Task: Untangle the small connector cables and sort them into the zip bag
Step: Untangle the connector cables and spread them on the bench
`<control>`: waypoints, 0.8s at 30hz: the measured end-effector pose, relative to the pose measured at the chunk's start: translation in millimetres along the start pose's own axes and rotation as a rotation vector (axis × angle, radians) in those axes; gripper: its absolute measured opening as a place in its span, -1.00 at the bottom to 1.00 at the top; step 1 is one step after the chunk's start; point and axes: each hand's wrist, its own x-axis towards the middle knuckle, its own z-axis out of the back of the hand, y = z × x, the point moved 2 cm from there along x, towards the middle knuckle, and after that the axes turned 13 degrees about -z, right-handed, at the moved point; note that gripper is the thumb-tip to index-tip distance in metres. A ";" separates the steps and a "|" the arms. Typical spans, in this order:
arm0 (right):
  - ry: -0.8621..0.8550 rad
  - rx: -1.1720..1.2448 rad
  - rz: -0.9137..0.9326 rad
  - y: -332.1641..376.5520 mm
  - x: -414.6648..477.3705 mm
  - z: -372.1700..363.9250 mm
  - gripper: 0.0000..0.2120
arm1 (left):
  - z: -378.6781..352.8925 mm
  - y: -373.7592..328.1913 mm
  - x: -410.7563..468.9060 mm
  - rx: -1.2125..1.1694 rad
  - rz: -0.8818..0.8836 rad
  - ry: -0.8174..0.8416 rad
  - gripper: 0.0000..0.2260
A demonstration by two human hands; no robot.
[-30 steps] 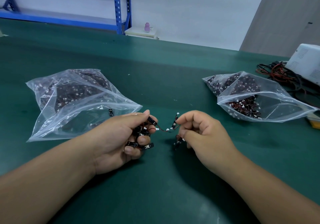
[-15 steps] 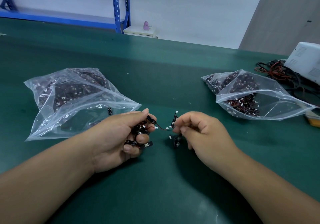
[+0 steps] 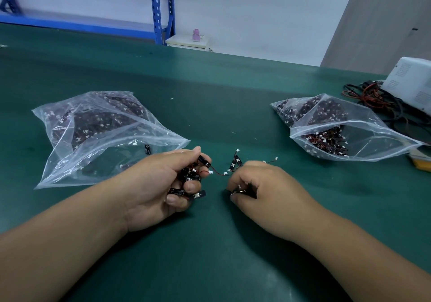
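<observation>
Hands point(image 3: 161, 185) gripping tangled cables point(image 3: 191, 175), two bags point(image 3: 98, 143)

Single view, head-worn, wide-angle. The lens sits above the near side of the bench point(image 3: 210, 96), facing forward and tilted down. Closest to it, low centre, are the left hand point(image 3: 158, 185) and right hand point(image 3: 268, 192) with the cables point(image 3: 191, 175) they grip; both forearms run in from the bottom corners. At mid-distance the left bag point(image 3: 93, 138) and right bag point(image 3: 349, 138) flank centre. The bench's far edge crosses the upper third, slanting down to the right. Beyond it are a wall point(image 3: 256, 10) and a blue shelf point(image 3: 158, 10). The right frame edge cuts a white box point(image 3: 410, 82).
</observation>
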 end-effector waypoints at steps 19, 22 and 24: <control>0.003 0.934 -0.233 -3.3 4.5 3.5 -0.68 | 1.2 0.1 -0.1 0.002 -0.001 0.010 -0.84; 0.024 0.899 -0.215 -3.0 4.2 3.6 -0.70 | 0.8 0.3 0.3 0.002 -0.003 0.011 -0.85; 0.042 0.882 -0.199 -2.0 2.5 4.7 -0.77 | 0.6 0.4 0.2 0.001 -0.003 0.014 -0.84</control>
